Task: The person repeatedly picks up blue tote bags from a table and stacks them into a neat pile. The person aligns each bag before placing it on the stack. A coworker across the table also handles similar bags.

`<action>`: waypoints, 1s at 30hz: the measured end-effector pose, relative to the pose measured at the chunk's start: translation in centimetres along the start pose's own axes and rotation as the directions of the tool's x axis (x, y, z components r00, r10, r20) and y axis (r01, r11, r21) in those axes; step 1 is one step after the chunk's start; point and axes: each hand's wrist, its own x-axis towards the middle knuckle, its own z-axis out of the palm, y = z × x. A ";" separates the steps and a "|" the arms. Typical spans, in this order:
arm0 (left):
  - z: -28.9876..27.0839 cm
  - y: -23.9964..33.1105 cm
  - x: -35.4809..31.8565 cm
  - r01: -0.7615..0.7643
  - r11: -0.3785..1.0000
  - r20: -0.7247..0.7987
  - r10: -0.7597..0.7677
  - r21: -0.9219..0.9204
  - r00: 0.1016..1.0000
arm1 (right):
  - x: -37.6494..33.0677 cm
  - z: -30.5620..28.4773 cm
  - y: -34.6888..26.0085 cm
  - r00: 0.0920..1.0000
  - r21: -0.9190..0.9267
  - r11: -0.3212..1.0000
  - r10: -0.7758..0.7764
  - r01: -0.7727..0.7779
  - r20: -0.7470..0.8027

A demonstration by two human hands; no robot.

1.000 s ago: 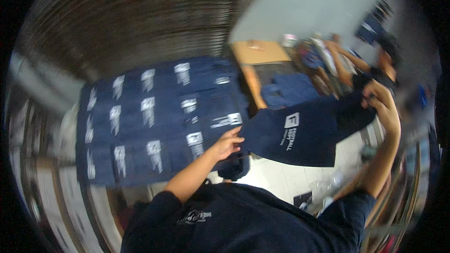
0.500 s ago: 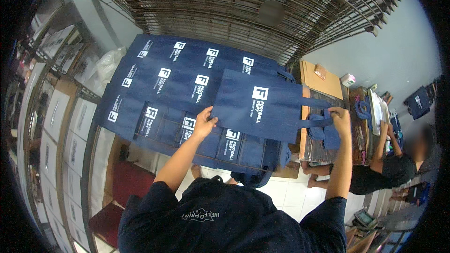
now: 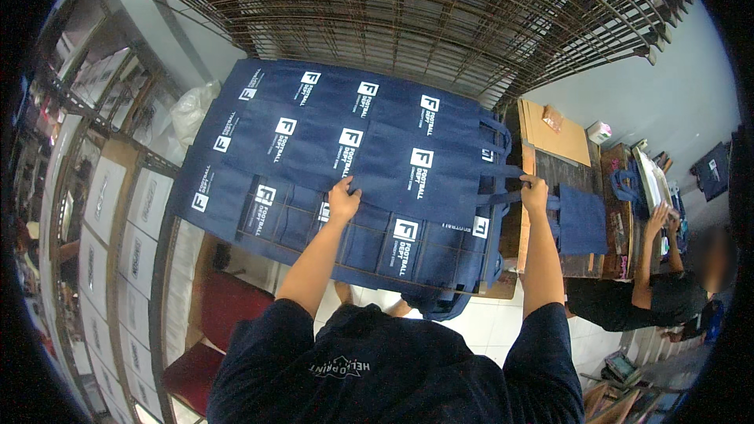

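Observation:
A dark blue tote bag [image 3: 393,184] with a white print lies flat among several matching bags [image 3: 314,141] spread over a wire rack. At its near left corner, my left hand [image 3: 344,202] is closed with thumb and fingers pinching the fabric. My right hand [image 3: 534,192] is closed on the bag's handles [image 3: 503,198], which stretch out to the right. Nearer to me, more blue bags lie under the rack's thin wire grid [image 3: 369,237], their prints showing through it.
A tall stack of wire racks [image 3: 393,8] hangs over the far side. On the right, a wooden table [image 3: 581,267] carries another blue bag [image 3: 583,220] and cardboard [image 3: 554,129]. A person [image 3: 667,290] works beyond it. Red chairs [image 3: 228,306] and boxes [image 3: 102,188] stand left.
The tote bag has come down from above the rack onto it, beside the other bags. Both hands have moved with it, the right hand to the left. Another blue bag on the table shows more fully.

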 end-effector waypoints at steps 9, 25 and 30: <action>-0.2 1.2 -0.5 0.018 0.994 -0.014 -0.016 0.105 1.000 | -0.2 1.0 0.3 0.998 0.001 0.998 0.068 -0.068 -0.018; -0.2 1.1 -1.3 -0.028 0.971 -0.079 0.048 0.238 0.996 | -1.3 1.4 0.9 0.988 -0.016 0.988 0.152 -0.152 -0.023; -0.3 0.9 -1.5 -0.047 0.975 -0.083 0.067 0.216 0.994 | -1.3 1.7 1.3 0.994 -0.008 0.994 0.105 -0.106 -0.044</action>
